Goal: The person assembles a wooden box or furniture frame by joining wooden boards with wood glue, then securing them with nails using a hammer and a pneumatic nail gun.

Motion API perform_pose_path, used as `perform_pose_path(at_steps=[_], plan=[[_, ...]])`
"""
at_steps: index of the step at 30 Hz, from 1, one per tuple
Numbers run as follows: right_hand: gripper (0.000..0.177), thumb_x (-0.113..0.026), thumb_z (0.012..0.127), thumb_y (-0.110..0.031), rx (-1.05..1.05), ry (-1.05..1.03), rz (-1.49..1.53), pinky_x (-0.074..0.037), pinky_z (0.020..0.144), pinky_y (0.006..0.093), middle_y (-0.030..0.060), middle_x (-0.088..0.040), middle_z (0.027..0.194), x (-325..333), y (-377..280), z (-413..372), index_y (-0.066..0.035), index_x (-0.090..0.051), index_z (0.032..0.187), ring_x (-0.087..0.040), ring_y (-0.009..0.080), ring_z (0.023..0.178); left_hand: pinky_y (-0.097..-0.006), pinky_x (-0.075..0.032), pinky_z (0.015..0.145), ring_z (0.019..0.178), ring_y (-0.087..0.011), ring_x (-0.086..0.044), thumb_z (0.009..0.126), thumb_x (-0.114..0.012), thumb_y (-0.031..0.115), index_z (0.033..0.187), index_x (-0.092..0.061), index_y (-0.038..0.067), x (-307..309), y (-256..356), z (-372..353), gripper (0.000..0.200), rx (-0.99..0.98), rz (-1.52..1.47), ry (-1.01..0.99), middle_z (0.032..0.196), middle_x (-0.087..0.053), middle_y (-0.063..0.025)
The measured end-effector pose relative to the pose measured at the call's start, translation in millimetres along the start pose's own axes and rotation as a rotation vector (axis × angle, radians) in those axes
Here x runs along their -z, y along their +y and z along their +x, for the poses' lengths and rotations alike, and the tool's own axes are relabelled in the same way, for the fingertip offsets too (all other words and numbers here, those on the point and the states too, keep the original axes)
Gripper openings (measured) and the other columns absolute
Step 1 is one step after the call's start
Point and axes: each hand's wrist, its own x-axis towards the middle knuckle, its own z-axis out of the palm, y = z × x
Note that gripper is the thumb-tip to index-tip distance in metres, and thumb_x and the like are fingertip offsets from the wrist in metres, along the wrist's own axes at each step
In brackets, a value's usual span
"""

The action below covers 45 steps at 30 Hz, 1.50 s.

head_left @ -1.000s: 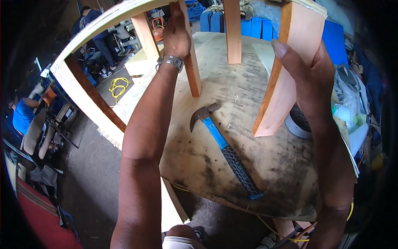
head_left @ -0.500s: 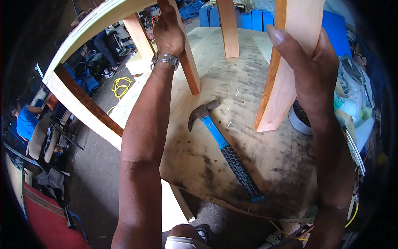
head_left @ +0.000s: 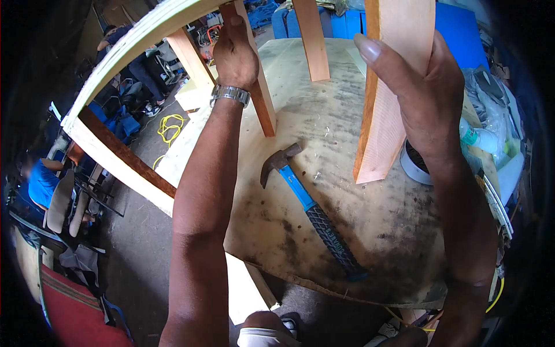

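A wooden frame with several legs and a curved pale top rail (head_left: 124, 43) stands over the wooden tabletop. My right hand (head_left: 425, 92) grips a thick wooden leg (head_left: 388, 130) at the right, thumb along its near face. Farther off, my left hand (head_left: 236, 62), with a metal watch (head_left: 230, 95) on the wrist, closes around another wooden leg (head_left: 263, 104); its fingertips are partly hidden. Between my arms a claw hammer (head_left: 312, 211) with a blue and black handle lies on the tabletop, touched by neither hand.
A round container (head_left: 415, 165) of dark contents sits behind my right wrist. Plastic bags and a bottle (head_left: 478, 137) crowd the right edge. Yellow cable (head_left: 169, 128) is coiled on the floor at left. A person in blue (head_left: 43, 182) sits far left, another stands behind.
The right leg and my right hand have shifted slightly left in view. Small shifts elsewhere look like head movement. Both hands keep their grip, and the hammer stays on the tabletop.
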Motion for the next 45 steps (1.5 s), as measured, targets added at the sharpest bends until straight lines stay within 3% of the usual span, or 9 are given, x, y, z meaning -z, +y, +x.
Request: perform_pose_path(at_steps=[5,8,15,19,20,23,37,43,45], plan=[[0.043,-0.075,0.086,-0.027,-0.001,-0.074,0.082,-0.055,0.077,0.0266,0.0116,-0.069,0.09,20,30,-1,0.005,-0.061,0.111,-0.068,0.0129,0.081,-0.045,-0.043,0.09,0.098,-0.043,-0.061,0.098,-0.027,0.067,0.114,-0.057,-0.006,1,5,-4,0.082,-0.021,-0.004,0.001,0.1,-0.063,-0.0303],[0.045,-0.075,0.086,-0.028,0.005,-0.057,0.099,-0.055,0.077,0.0271,0.0127,-0.069,0.091,20,33,-3,0.005,-0.06,0.112,-0.069,0.0138,0.081,-0.0369,-0.049,0.076,0.079,-0.0241,-0.065,0.097,-0.028,0.07,0.103,-0.064,0.001,-5,-11,1,0.078,-0.092,0.034,0.08,0.083,-0.067,-0.0117],[0.043,-0.074,0.086,-0.025,-0.017,-0.097,0.145,-0.056,0.078,0.0281,0.0151,-0.069,0.093,20,32,0,0.006,-0.059,0.113,-0.07,0.0157,0.083,-0.0477,-0.044,0.087,0.094,-0.0456,-0.061,0.098,-0.028,0.066,0.113,-0.059,-0.005,2,9,-5,0.078,0.004,0.016,0.022,0.101,-0.063,-0.0296],[0.044,-0.074,0.086,-0.025,-0.023,-0.11,0.16,-0.056,0.078,0.0283,0.0156,-0.069,0.094,20,23,5,0.006,-0.059,0.114,-0.07,0.0166,0.083,-0.0452,-0.046,0.084,0.093,-0.0433,-0.062,0.103,-0.027,0.055,0.111,-0.06,-0.004,3,-13,2,0.068,-0.205,0.254,0.132,0.097,-0.065,-0.0284],[0.044,-0.074,0.086,-0.025,-0.017,-0.111,0.152,-0.055,0.079,0.0282,0.0153,-0.069,0.094,21,23,8,0.006,-0.059,0.114,-0.07,0.0165,0.083,-0.0359,-0.05,0.071,0.074,-0.0254,-0.065,0.099,-0.026,0.067,0.107,-0.059,-0.001,7,-24,7,0.075,-0.043,0.107,0.11,0.081,-0.068,-0.0155],[0.044,-0.074,0.087,-0.025,-0.023,-0.151,0.178,-0.053,0.081,0.0282,0.0132,-0.069,0.094,26,26,8,0.006,-0.059,0.114,-0.068,0.0152,0.085,-0.0355,-0.049,0.069,0.072,-0.0236,-0.064,0.097,-0.025,0.071,0.104,-0.059,-0.003,15,-8,0,0.081,0.059,-0.049,0.05,0.08,-0.068,-0.0139],[0.049,-0.071,0.089,-0.023,-0.081,-0.208,0.24,-0.05,0.088,0.033,0.0134,-0.065,0.108,33,8,6,0.005,-0.052,0.126,-0.063,0.0163,0.099,-0.0413,-0.047,0.077,0.08,-0.0316,-0.064,0.103,-0.033,0.054,0.104,-0.06,-0.001,10,9,-9,0.061,0.047,-0.112,0.07,0.081,-0.065,-0.0176],[0.04,-0.076,0.086,-0.016,-0.088,-0.036,0.207,-0.049,0.083,0.0276,0.0065,-0.067,0.102,19,32,7,0.004,-0.059,0.116,-0.062,0.0122,0.091,-0.0475,-0.048,0.088,0.104,-0.0416,-0.062,0.1,-0.042,0.049,0.122,-0.056,-0.001,5,-23,2,0.056,-0.222,0.129,0.156,0.115,-0.062,-0.0273],[0.042,-0.073,0.088,-0.017,-0.139,-0.078,0.14,-0.048,0.085,0.0287,0.0087,-0.065,0.105,26,34,8,0.004,-0.056,0.119,-0.062,0.0138,0.094,-0.046,-0.048,0.089,0.105,-0.0405,-0.063,0.097,-0.046,0.055,0.124,-0.055,-0.002,24,8,-6,0.063,0.069,-0.114,0.007,0.112,-0.063,-0.0291]])
